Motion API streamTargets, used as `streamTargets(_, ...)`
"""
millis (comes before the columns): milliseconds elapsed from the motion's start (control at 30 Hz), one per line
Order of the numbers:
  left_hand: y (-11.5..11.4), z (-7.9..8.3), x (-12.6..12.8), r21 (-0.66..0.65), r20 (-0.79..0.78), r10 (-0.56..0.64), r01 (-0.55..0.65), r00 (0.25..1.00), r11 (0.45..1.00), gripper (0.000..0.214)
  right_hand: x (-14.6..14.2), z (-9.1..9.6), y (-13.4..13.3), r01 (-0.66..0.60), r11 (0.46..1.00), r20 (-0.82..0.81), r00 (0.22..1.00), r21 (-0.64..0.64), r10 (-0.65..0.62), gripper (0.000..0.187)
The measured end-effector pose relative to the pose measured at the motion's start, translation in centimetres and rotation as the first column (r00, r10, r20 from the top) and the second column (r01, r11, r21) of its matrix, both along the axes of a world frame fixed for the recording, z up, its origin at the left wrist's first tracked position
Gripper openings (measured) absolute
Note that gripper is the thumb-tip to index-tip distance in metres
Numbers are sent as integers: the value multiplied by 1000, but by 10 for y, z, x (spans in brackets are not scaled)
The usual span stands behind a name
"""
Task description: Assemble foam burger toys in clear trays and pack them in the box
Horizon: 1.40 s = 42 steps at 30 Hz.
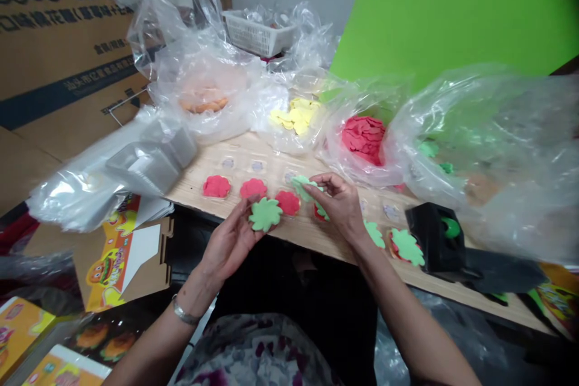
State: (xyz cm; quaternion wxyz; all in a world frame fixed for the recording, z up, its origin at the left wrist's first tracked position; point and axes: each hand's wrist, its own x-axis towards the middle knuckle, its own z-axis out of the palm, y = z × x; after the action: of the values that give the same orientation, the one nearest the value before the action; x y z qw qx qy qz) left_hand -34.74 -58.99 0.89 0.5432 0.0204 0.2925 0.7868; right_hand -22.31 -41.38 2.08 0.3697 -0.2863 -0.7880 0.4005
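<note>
My left hand (230,246) holds a green leaf-edged flat piece (265,215), its palm turned up and the fingers under the piece. Between thumb and fingers of my right hand (341,205), another green scalloped piece (302,183) is pinched above the row of trays. Clear plastic trays (257,166) line the table; red scalloped pieces (216,186) sit in several of them. To the right of my right wrist, a green piece (407,246) lies over red in a tray. My right hand partly hides a tray with red and green in it.
Behind the trays stand open plastic bags with orange (205,104), yellow (296,116) and red pieces (364,137). A black tape dispenser (436,235) is at the right. Stacked clear trays (147,163) lie left, above printed cardboard (113,265). A white basket (260,33) stands behind.
</note>
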Motion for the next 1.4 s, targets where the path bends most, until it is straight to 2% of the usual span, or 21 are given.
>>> streamTargets(67,-6,0,-6,-21,-8,16,-16,1000,1000,26,-5,-14,-1,-23,970,77,997,241,5,13)
streamTargets(133,-8,-1,-9,-29,-5,31,-31,1000,999,25,-7,-30,-6,-171,884,204,975,436,88,14)
streamTargets(200,-9,-3,-12,-25,3,51,-51,999,998,24,-6,-42,-12,-327,786,335,928,525,163,23)
streamTargets(233,-9,-4,-13,-17,5,61,-61,998,998,24,-4,-45,-15,-376,755,373,909,537,187,25)
streamTargets(300,-8,-4,-15,12,5,73,-73,997,997,23,2,-45,-20,-418,739,382,894,528,233,26)
streamTargets(367,-5,-4,-15,49,11,71,-71,997,996,23,5,-36,-24,-401,777,330,907,486,261,24)
streamTargets(433,-1,-3,-13,89,20,62,-63,998,994,24,2,-23,-28,-328,854,259,936,403,238,22)
streamTargets(500,4,-1,-10,124,25,56,-58,998,991,24,-6,-11,-32,-258,931,216,955,258,205,23)
streamTargets(567,7,2,-6,153,15,67,-69,998,986,24,-19,-2,-38,-260,961,197,951,96,238,24)
streamTargets(733,-2,3,-6,144,-76,174,-161,982,976,23,-48,-4,-44,-229,954,95,963,-192,251,24)
streamTargets(833,-17,-1,-18,92,-120,236,-226,964,970,22,-64,-12,-34,-289,861,-14,950,-418,312,30)
streamTargets(900,-27,-4,-26,74,-144,257,-249,956,966,22,-76,-17,-25,-336,808,-61,934,-484,352,34)
streamTargets(933,-31,-5,-29,67,-156,262,-254,952,965,22,-81,-20,-21,-341,805,-61,932,-484,358,35)
streamTargets(1000,-37,-7,-34,52,-176,265,-259,948,964,23,-91,-26,-14,-321,857,8,935,-403,354,32)
streamTargets(1067,-40,-9,-36,40,-202,259,-257,944,966,23,-98,-30,-11,-282,945,143,941,-165,305,23)
streamTargets(1100,-40,-10,-36,39,-223,253,-251,941,967,23,-100,-32,-11,-269,963,214,941,0,263,19)
streamTargets(1133,-39,-10,-35,39,-250,244,-243,937,969,23,-101,-33,-11,-266,950,275,937,164,215,14)
streamTargets(1200,-34,-11,-34,24,-341,218,-224,914,974,25,-103,-35,-12,-293,871,356,923,395,149,8)
streamTargets(1233,-30,-10,-34,3,-409,204,-222,890,975,25,-103,-36,-13,-313,840,386,913,444,136,7)
streamTargets(1300,-19,-10,-35,-52,-579,168,-243,797,969,29,-104,-37,-15,-339,825,427,894,452,134,8)
streamTargets(1400,-1,-11,-39,-50,-825,122,-285,552,957,35,-92,-32,-20,-279,853,361,925,442,115,19)
